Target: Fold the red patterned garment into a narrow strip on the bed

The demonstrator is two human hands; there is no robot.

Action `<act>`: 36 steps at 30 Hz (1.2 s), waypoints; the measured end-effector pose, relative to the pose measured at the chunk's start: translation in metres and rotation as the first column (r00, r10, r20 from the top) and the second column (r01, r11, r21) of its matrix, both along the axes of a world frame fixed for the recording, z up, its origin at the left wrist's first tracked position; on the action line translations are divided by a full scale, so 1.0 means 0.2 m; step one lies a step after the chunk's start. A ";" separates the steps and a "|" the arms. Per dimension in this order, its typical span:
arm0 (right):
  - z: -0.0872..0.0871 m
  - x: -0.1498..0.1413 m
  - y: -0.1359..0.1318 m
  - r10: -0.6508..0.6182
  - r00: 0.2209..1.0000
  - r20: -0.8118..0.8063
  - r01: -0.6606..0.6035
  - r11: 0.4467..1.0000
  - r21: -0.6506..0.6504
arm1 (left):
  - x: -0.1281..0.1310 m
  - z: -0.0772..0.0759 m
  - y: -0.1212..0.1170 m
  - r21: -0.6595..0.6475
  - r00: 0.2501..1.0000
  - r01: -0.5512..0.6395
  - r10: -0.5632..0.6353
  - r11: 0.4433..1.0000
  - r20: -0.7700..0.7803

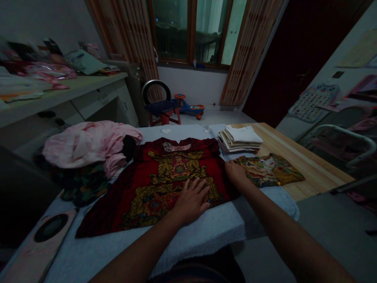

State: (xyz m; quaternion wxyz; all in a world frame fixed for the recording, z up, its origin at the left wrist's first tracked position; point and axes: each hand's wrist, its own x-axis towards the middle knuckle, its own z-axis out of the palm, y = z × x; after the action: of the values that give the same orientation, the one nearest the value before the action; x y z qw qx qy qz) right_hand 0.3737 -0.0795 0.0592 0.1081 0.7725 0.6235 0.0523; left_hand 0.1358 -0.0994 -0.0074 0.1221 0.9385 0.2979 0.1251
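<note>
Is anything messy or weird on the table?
Yes: the pink fabric lies crumpled in a heap at the left, unlike the folded stack at the right and the red top spread flat. No spill shows.

I count two hands [191, 200] [235, 174], one red top [179, 167], one folded patterned garment [266, 171], one folded stack [240, 139], one clothes heap [88, 145], two curtains [137, 35] [250, 43]!

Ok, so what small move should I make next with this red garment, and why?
I'd probably turn the red garment inward from its right edge. It lies spread out on the blue cloth, the right hand is at that edge, and the left hand rests flat on the patterned front, where it could steady things.
</note>
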 end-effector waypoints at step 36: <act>-0.23 0.03 -0.54 0.055 0.892 -0.449 0.161 0.889 0.428 | 0.74 0.21 0.32 -0.522 0.946 0.305 -0.192 0.796 0.259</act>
State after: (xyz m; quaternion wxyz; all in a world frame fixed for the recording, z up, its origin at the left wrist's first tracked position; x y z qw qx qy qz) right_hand 0.3802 -0.1870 0.0132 -0.2209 0.7842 0.5798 0.0138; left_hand 0.2831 -0.0359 0.0352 0.4332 0.8764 0.1815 0.1062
